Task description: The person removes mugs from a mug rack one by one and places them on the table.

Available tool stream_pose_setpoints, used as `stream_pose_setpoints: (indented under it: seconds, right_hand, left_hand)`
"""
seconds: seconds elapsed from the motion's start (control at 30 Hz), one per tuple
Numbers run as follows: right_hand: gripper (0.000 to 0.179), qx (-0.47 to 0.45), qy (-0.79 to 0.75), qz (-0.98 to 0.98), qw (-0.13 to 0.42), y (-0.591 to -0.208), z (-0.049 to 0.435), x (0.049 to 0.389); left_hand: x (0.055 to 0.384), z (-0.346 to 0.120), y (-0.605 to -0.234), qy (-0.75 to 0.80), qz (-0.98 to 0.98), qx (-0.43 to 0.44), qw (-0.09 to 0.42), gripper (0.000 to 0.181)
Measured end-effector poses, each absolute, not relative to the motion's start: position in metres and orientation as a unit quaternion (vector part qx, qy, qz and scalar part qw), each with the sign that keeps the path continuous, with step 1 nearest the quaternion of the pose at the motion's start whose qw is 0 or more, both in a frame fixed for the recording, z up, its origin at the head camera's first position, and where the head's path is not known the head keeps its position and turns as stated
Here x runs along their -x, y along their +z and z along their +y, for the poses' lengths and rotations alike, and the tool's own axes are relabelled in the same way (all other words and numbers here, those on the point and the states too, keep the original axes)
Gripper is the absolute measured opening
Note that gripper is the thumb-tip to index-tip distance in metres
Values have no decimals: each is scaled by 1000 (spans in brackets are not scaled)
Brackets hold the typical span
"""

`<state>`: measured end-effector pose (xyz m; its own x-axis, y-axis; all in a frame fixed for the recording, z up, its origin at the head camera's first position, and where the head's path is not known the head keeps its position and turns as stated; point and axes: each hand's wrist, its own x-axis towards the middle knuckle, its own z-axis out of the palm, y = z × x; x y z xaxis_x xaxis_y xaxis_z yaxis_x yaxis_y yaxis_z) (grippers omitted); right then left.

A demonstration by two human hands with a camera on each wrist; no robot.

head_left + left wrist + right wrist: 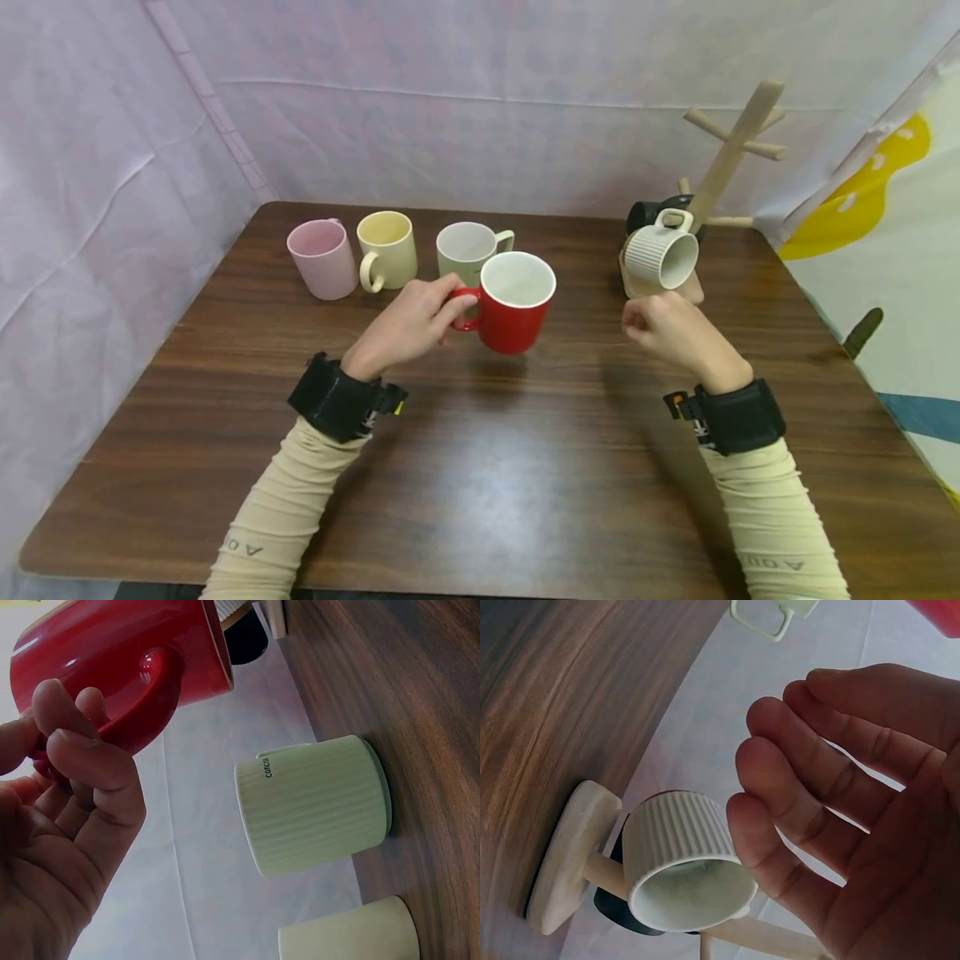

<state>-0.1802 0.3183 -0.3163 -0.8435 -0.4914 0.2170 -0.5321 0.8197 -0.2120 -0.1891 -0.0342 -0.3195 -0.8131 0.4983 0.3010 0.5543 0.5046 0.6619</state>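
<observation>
My left hand (408,323) pinches the handle of a red mug (513,321) with a white inside, holding it upright above the table. The left wrist view shows the thumb and fingers around that handle (154,701). My right hand (678,333) holds nothing; its fingers (780,784) are loosely bent. Just beyond it, a white ribbed mug (651,254) hangs tilted on a wooden mug rack (731,154), its opening facing down toward me. A dark mug (641,215) sits behind the white one, partly hidden.
Along the back left of the wooden table (360,500) stand a pink mug (324,262), a pale yellow mug (397,254) and a light green ribbed mug (315,806). The red mug overlaps the green one in the head view. White cloth (450,142) hangs behind the table.
</observation>
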Motion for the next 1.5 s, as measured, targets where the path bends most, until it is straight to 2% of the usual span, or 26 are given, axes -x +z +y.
stream_pose_setpoints:
  seconds: [0.6,0.87,1.2,1.5]
  right_hand:
    - [3,-288,150,-941,99,-322,310,188]
    - [7,-286,157,-939,111,-322,311,191]
    - [4,-288,173,-935,117,-321,317,194]
    - [4,-284,182,-935,107,-324,322,194]
  left_hand:
    - [174,-87,-334,-421,-883,193,79,13]
    - [168,-116,-338,-432,-884,131,122,17]
    - [166,-140,-345,-405,-897,94,151,23]
    - [167,-152,-355,-417,-896,67,138,25]
